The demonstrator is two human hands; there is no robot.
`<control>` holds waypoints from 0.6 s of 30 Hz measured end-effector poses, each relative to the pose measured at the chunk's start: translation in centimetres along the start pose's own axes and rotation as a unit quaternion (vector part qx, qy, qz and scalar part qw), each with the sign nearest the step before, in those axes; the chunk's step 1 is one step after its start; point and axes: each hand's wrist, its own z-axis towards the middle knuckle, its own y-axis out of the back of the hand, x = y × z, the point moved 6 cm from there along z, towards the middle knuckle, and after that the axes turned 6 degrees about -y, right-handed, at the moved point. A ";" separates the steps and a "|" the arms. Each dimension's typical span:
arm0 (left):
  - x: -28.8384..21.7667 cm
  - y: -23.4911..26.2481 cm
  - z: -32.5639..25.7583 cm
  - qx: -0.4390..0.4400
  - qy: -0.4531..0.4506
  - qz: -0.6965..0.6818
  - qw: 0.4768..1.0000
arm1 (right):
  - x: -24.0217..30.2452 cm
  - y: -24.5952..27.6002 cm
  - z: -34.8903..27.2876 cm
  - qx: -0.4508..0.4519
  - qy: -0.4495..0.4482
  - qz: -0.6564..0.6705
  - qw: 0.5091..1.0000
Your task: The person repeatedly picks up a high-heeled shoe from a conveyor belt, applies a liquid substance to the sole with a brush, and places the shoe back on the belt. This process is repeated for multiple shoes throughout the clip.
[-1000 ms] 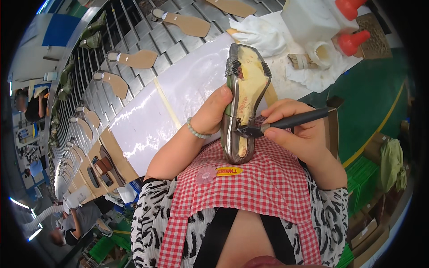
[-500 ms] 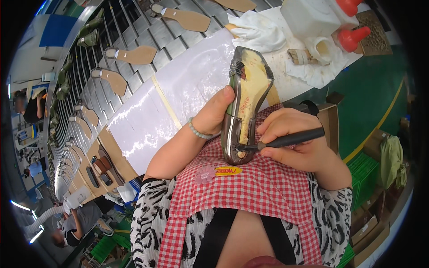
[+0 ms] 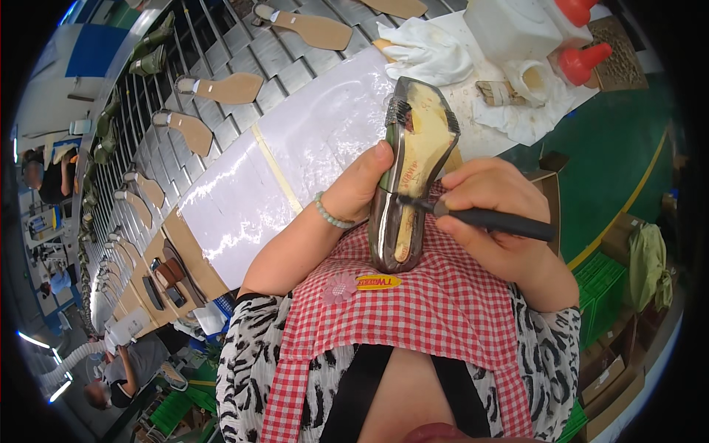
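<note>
A dark, shiny shoe upper on a last (image 3: 410, 173) is held sole up, its pale yellow insole facing me and its toe away from me. My left hand (image 3: 363, 176) is closed round its left side, the thumb along the edge. In my right hand (image 3: 496, 199) is a brush (image 3: 509, 224) with a thick black handle. The brush's small dark head touches the shoe's underside at the waist, just on the heel side of the red marking. My right fingers wrap the handle, and its butt end sticks out to the right.
Several tan insoles (image 3: 229, 88) lie on the metal slat conveyor (image 3: 288, 66) at left. Ahead are a crumpled white cloth (image 3: 425, 52), a translucent jug (image 3: 513, 29), red-capped bottles (image 3: 580, 63) and a cup (image 3: 533, 80). Green crates (image 3: 602, 295) stand at right. Other people work far left.
My right hand has moved the brush up and away from me, from the heel end to the waist of the shoe. The shoe has shifted slightly right in my left hand.
</note>
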 end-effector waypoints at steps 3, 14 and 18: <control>0.3 0.5 -0.3 0.013 0.011 -0.005 1.000 | 0.5 -0.8 -0.1 0.078 0.022 0.018 0.997; -7.1 6.1 -3.1 -0.109 -0.214 0.194 0.951 | -4.0 0.5 -0.8 -0.096 -0.194 0.492 0.843; -7.7 6.4 -5.4 -0.156 -0.302 0.290 0.895 | -6.0 -0.4 -0.7 -0.095 -0.228 0.564 0.788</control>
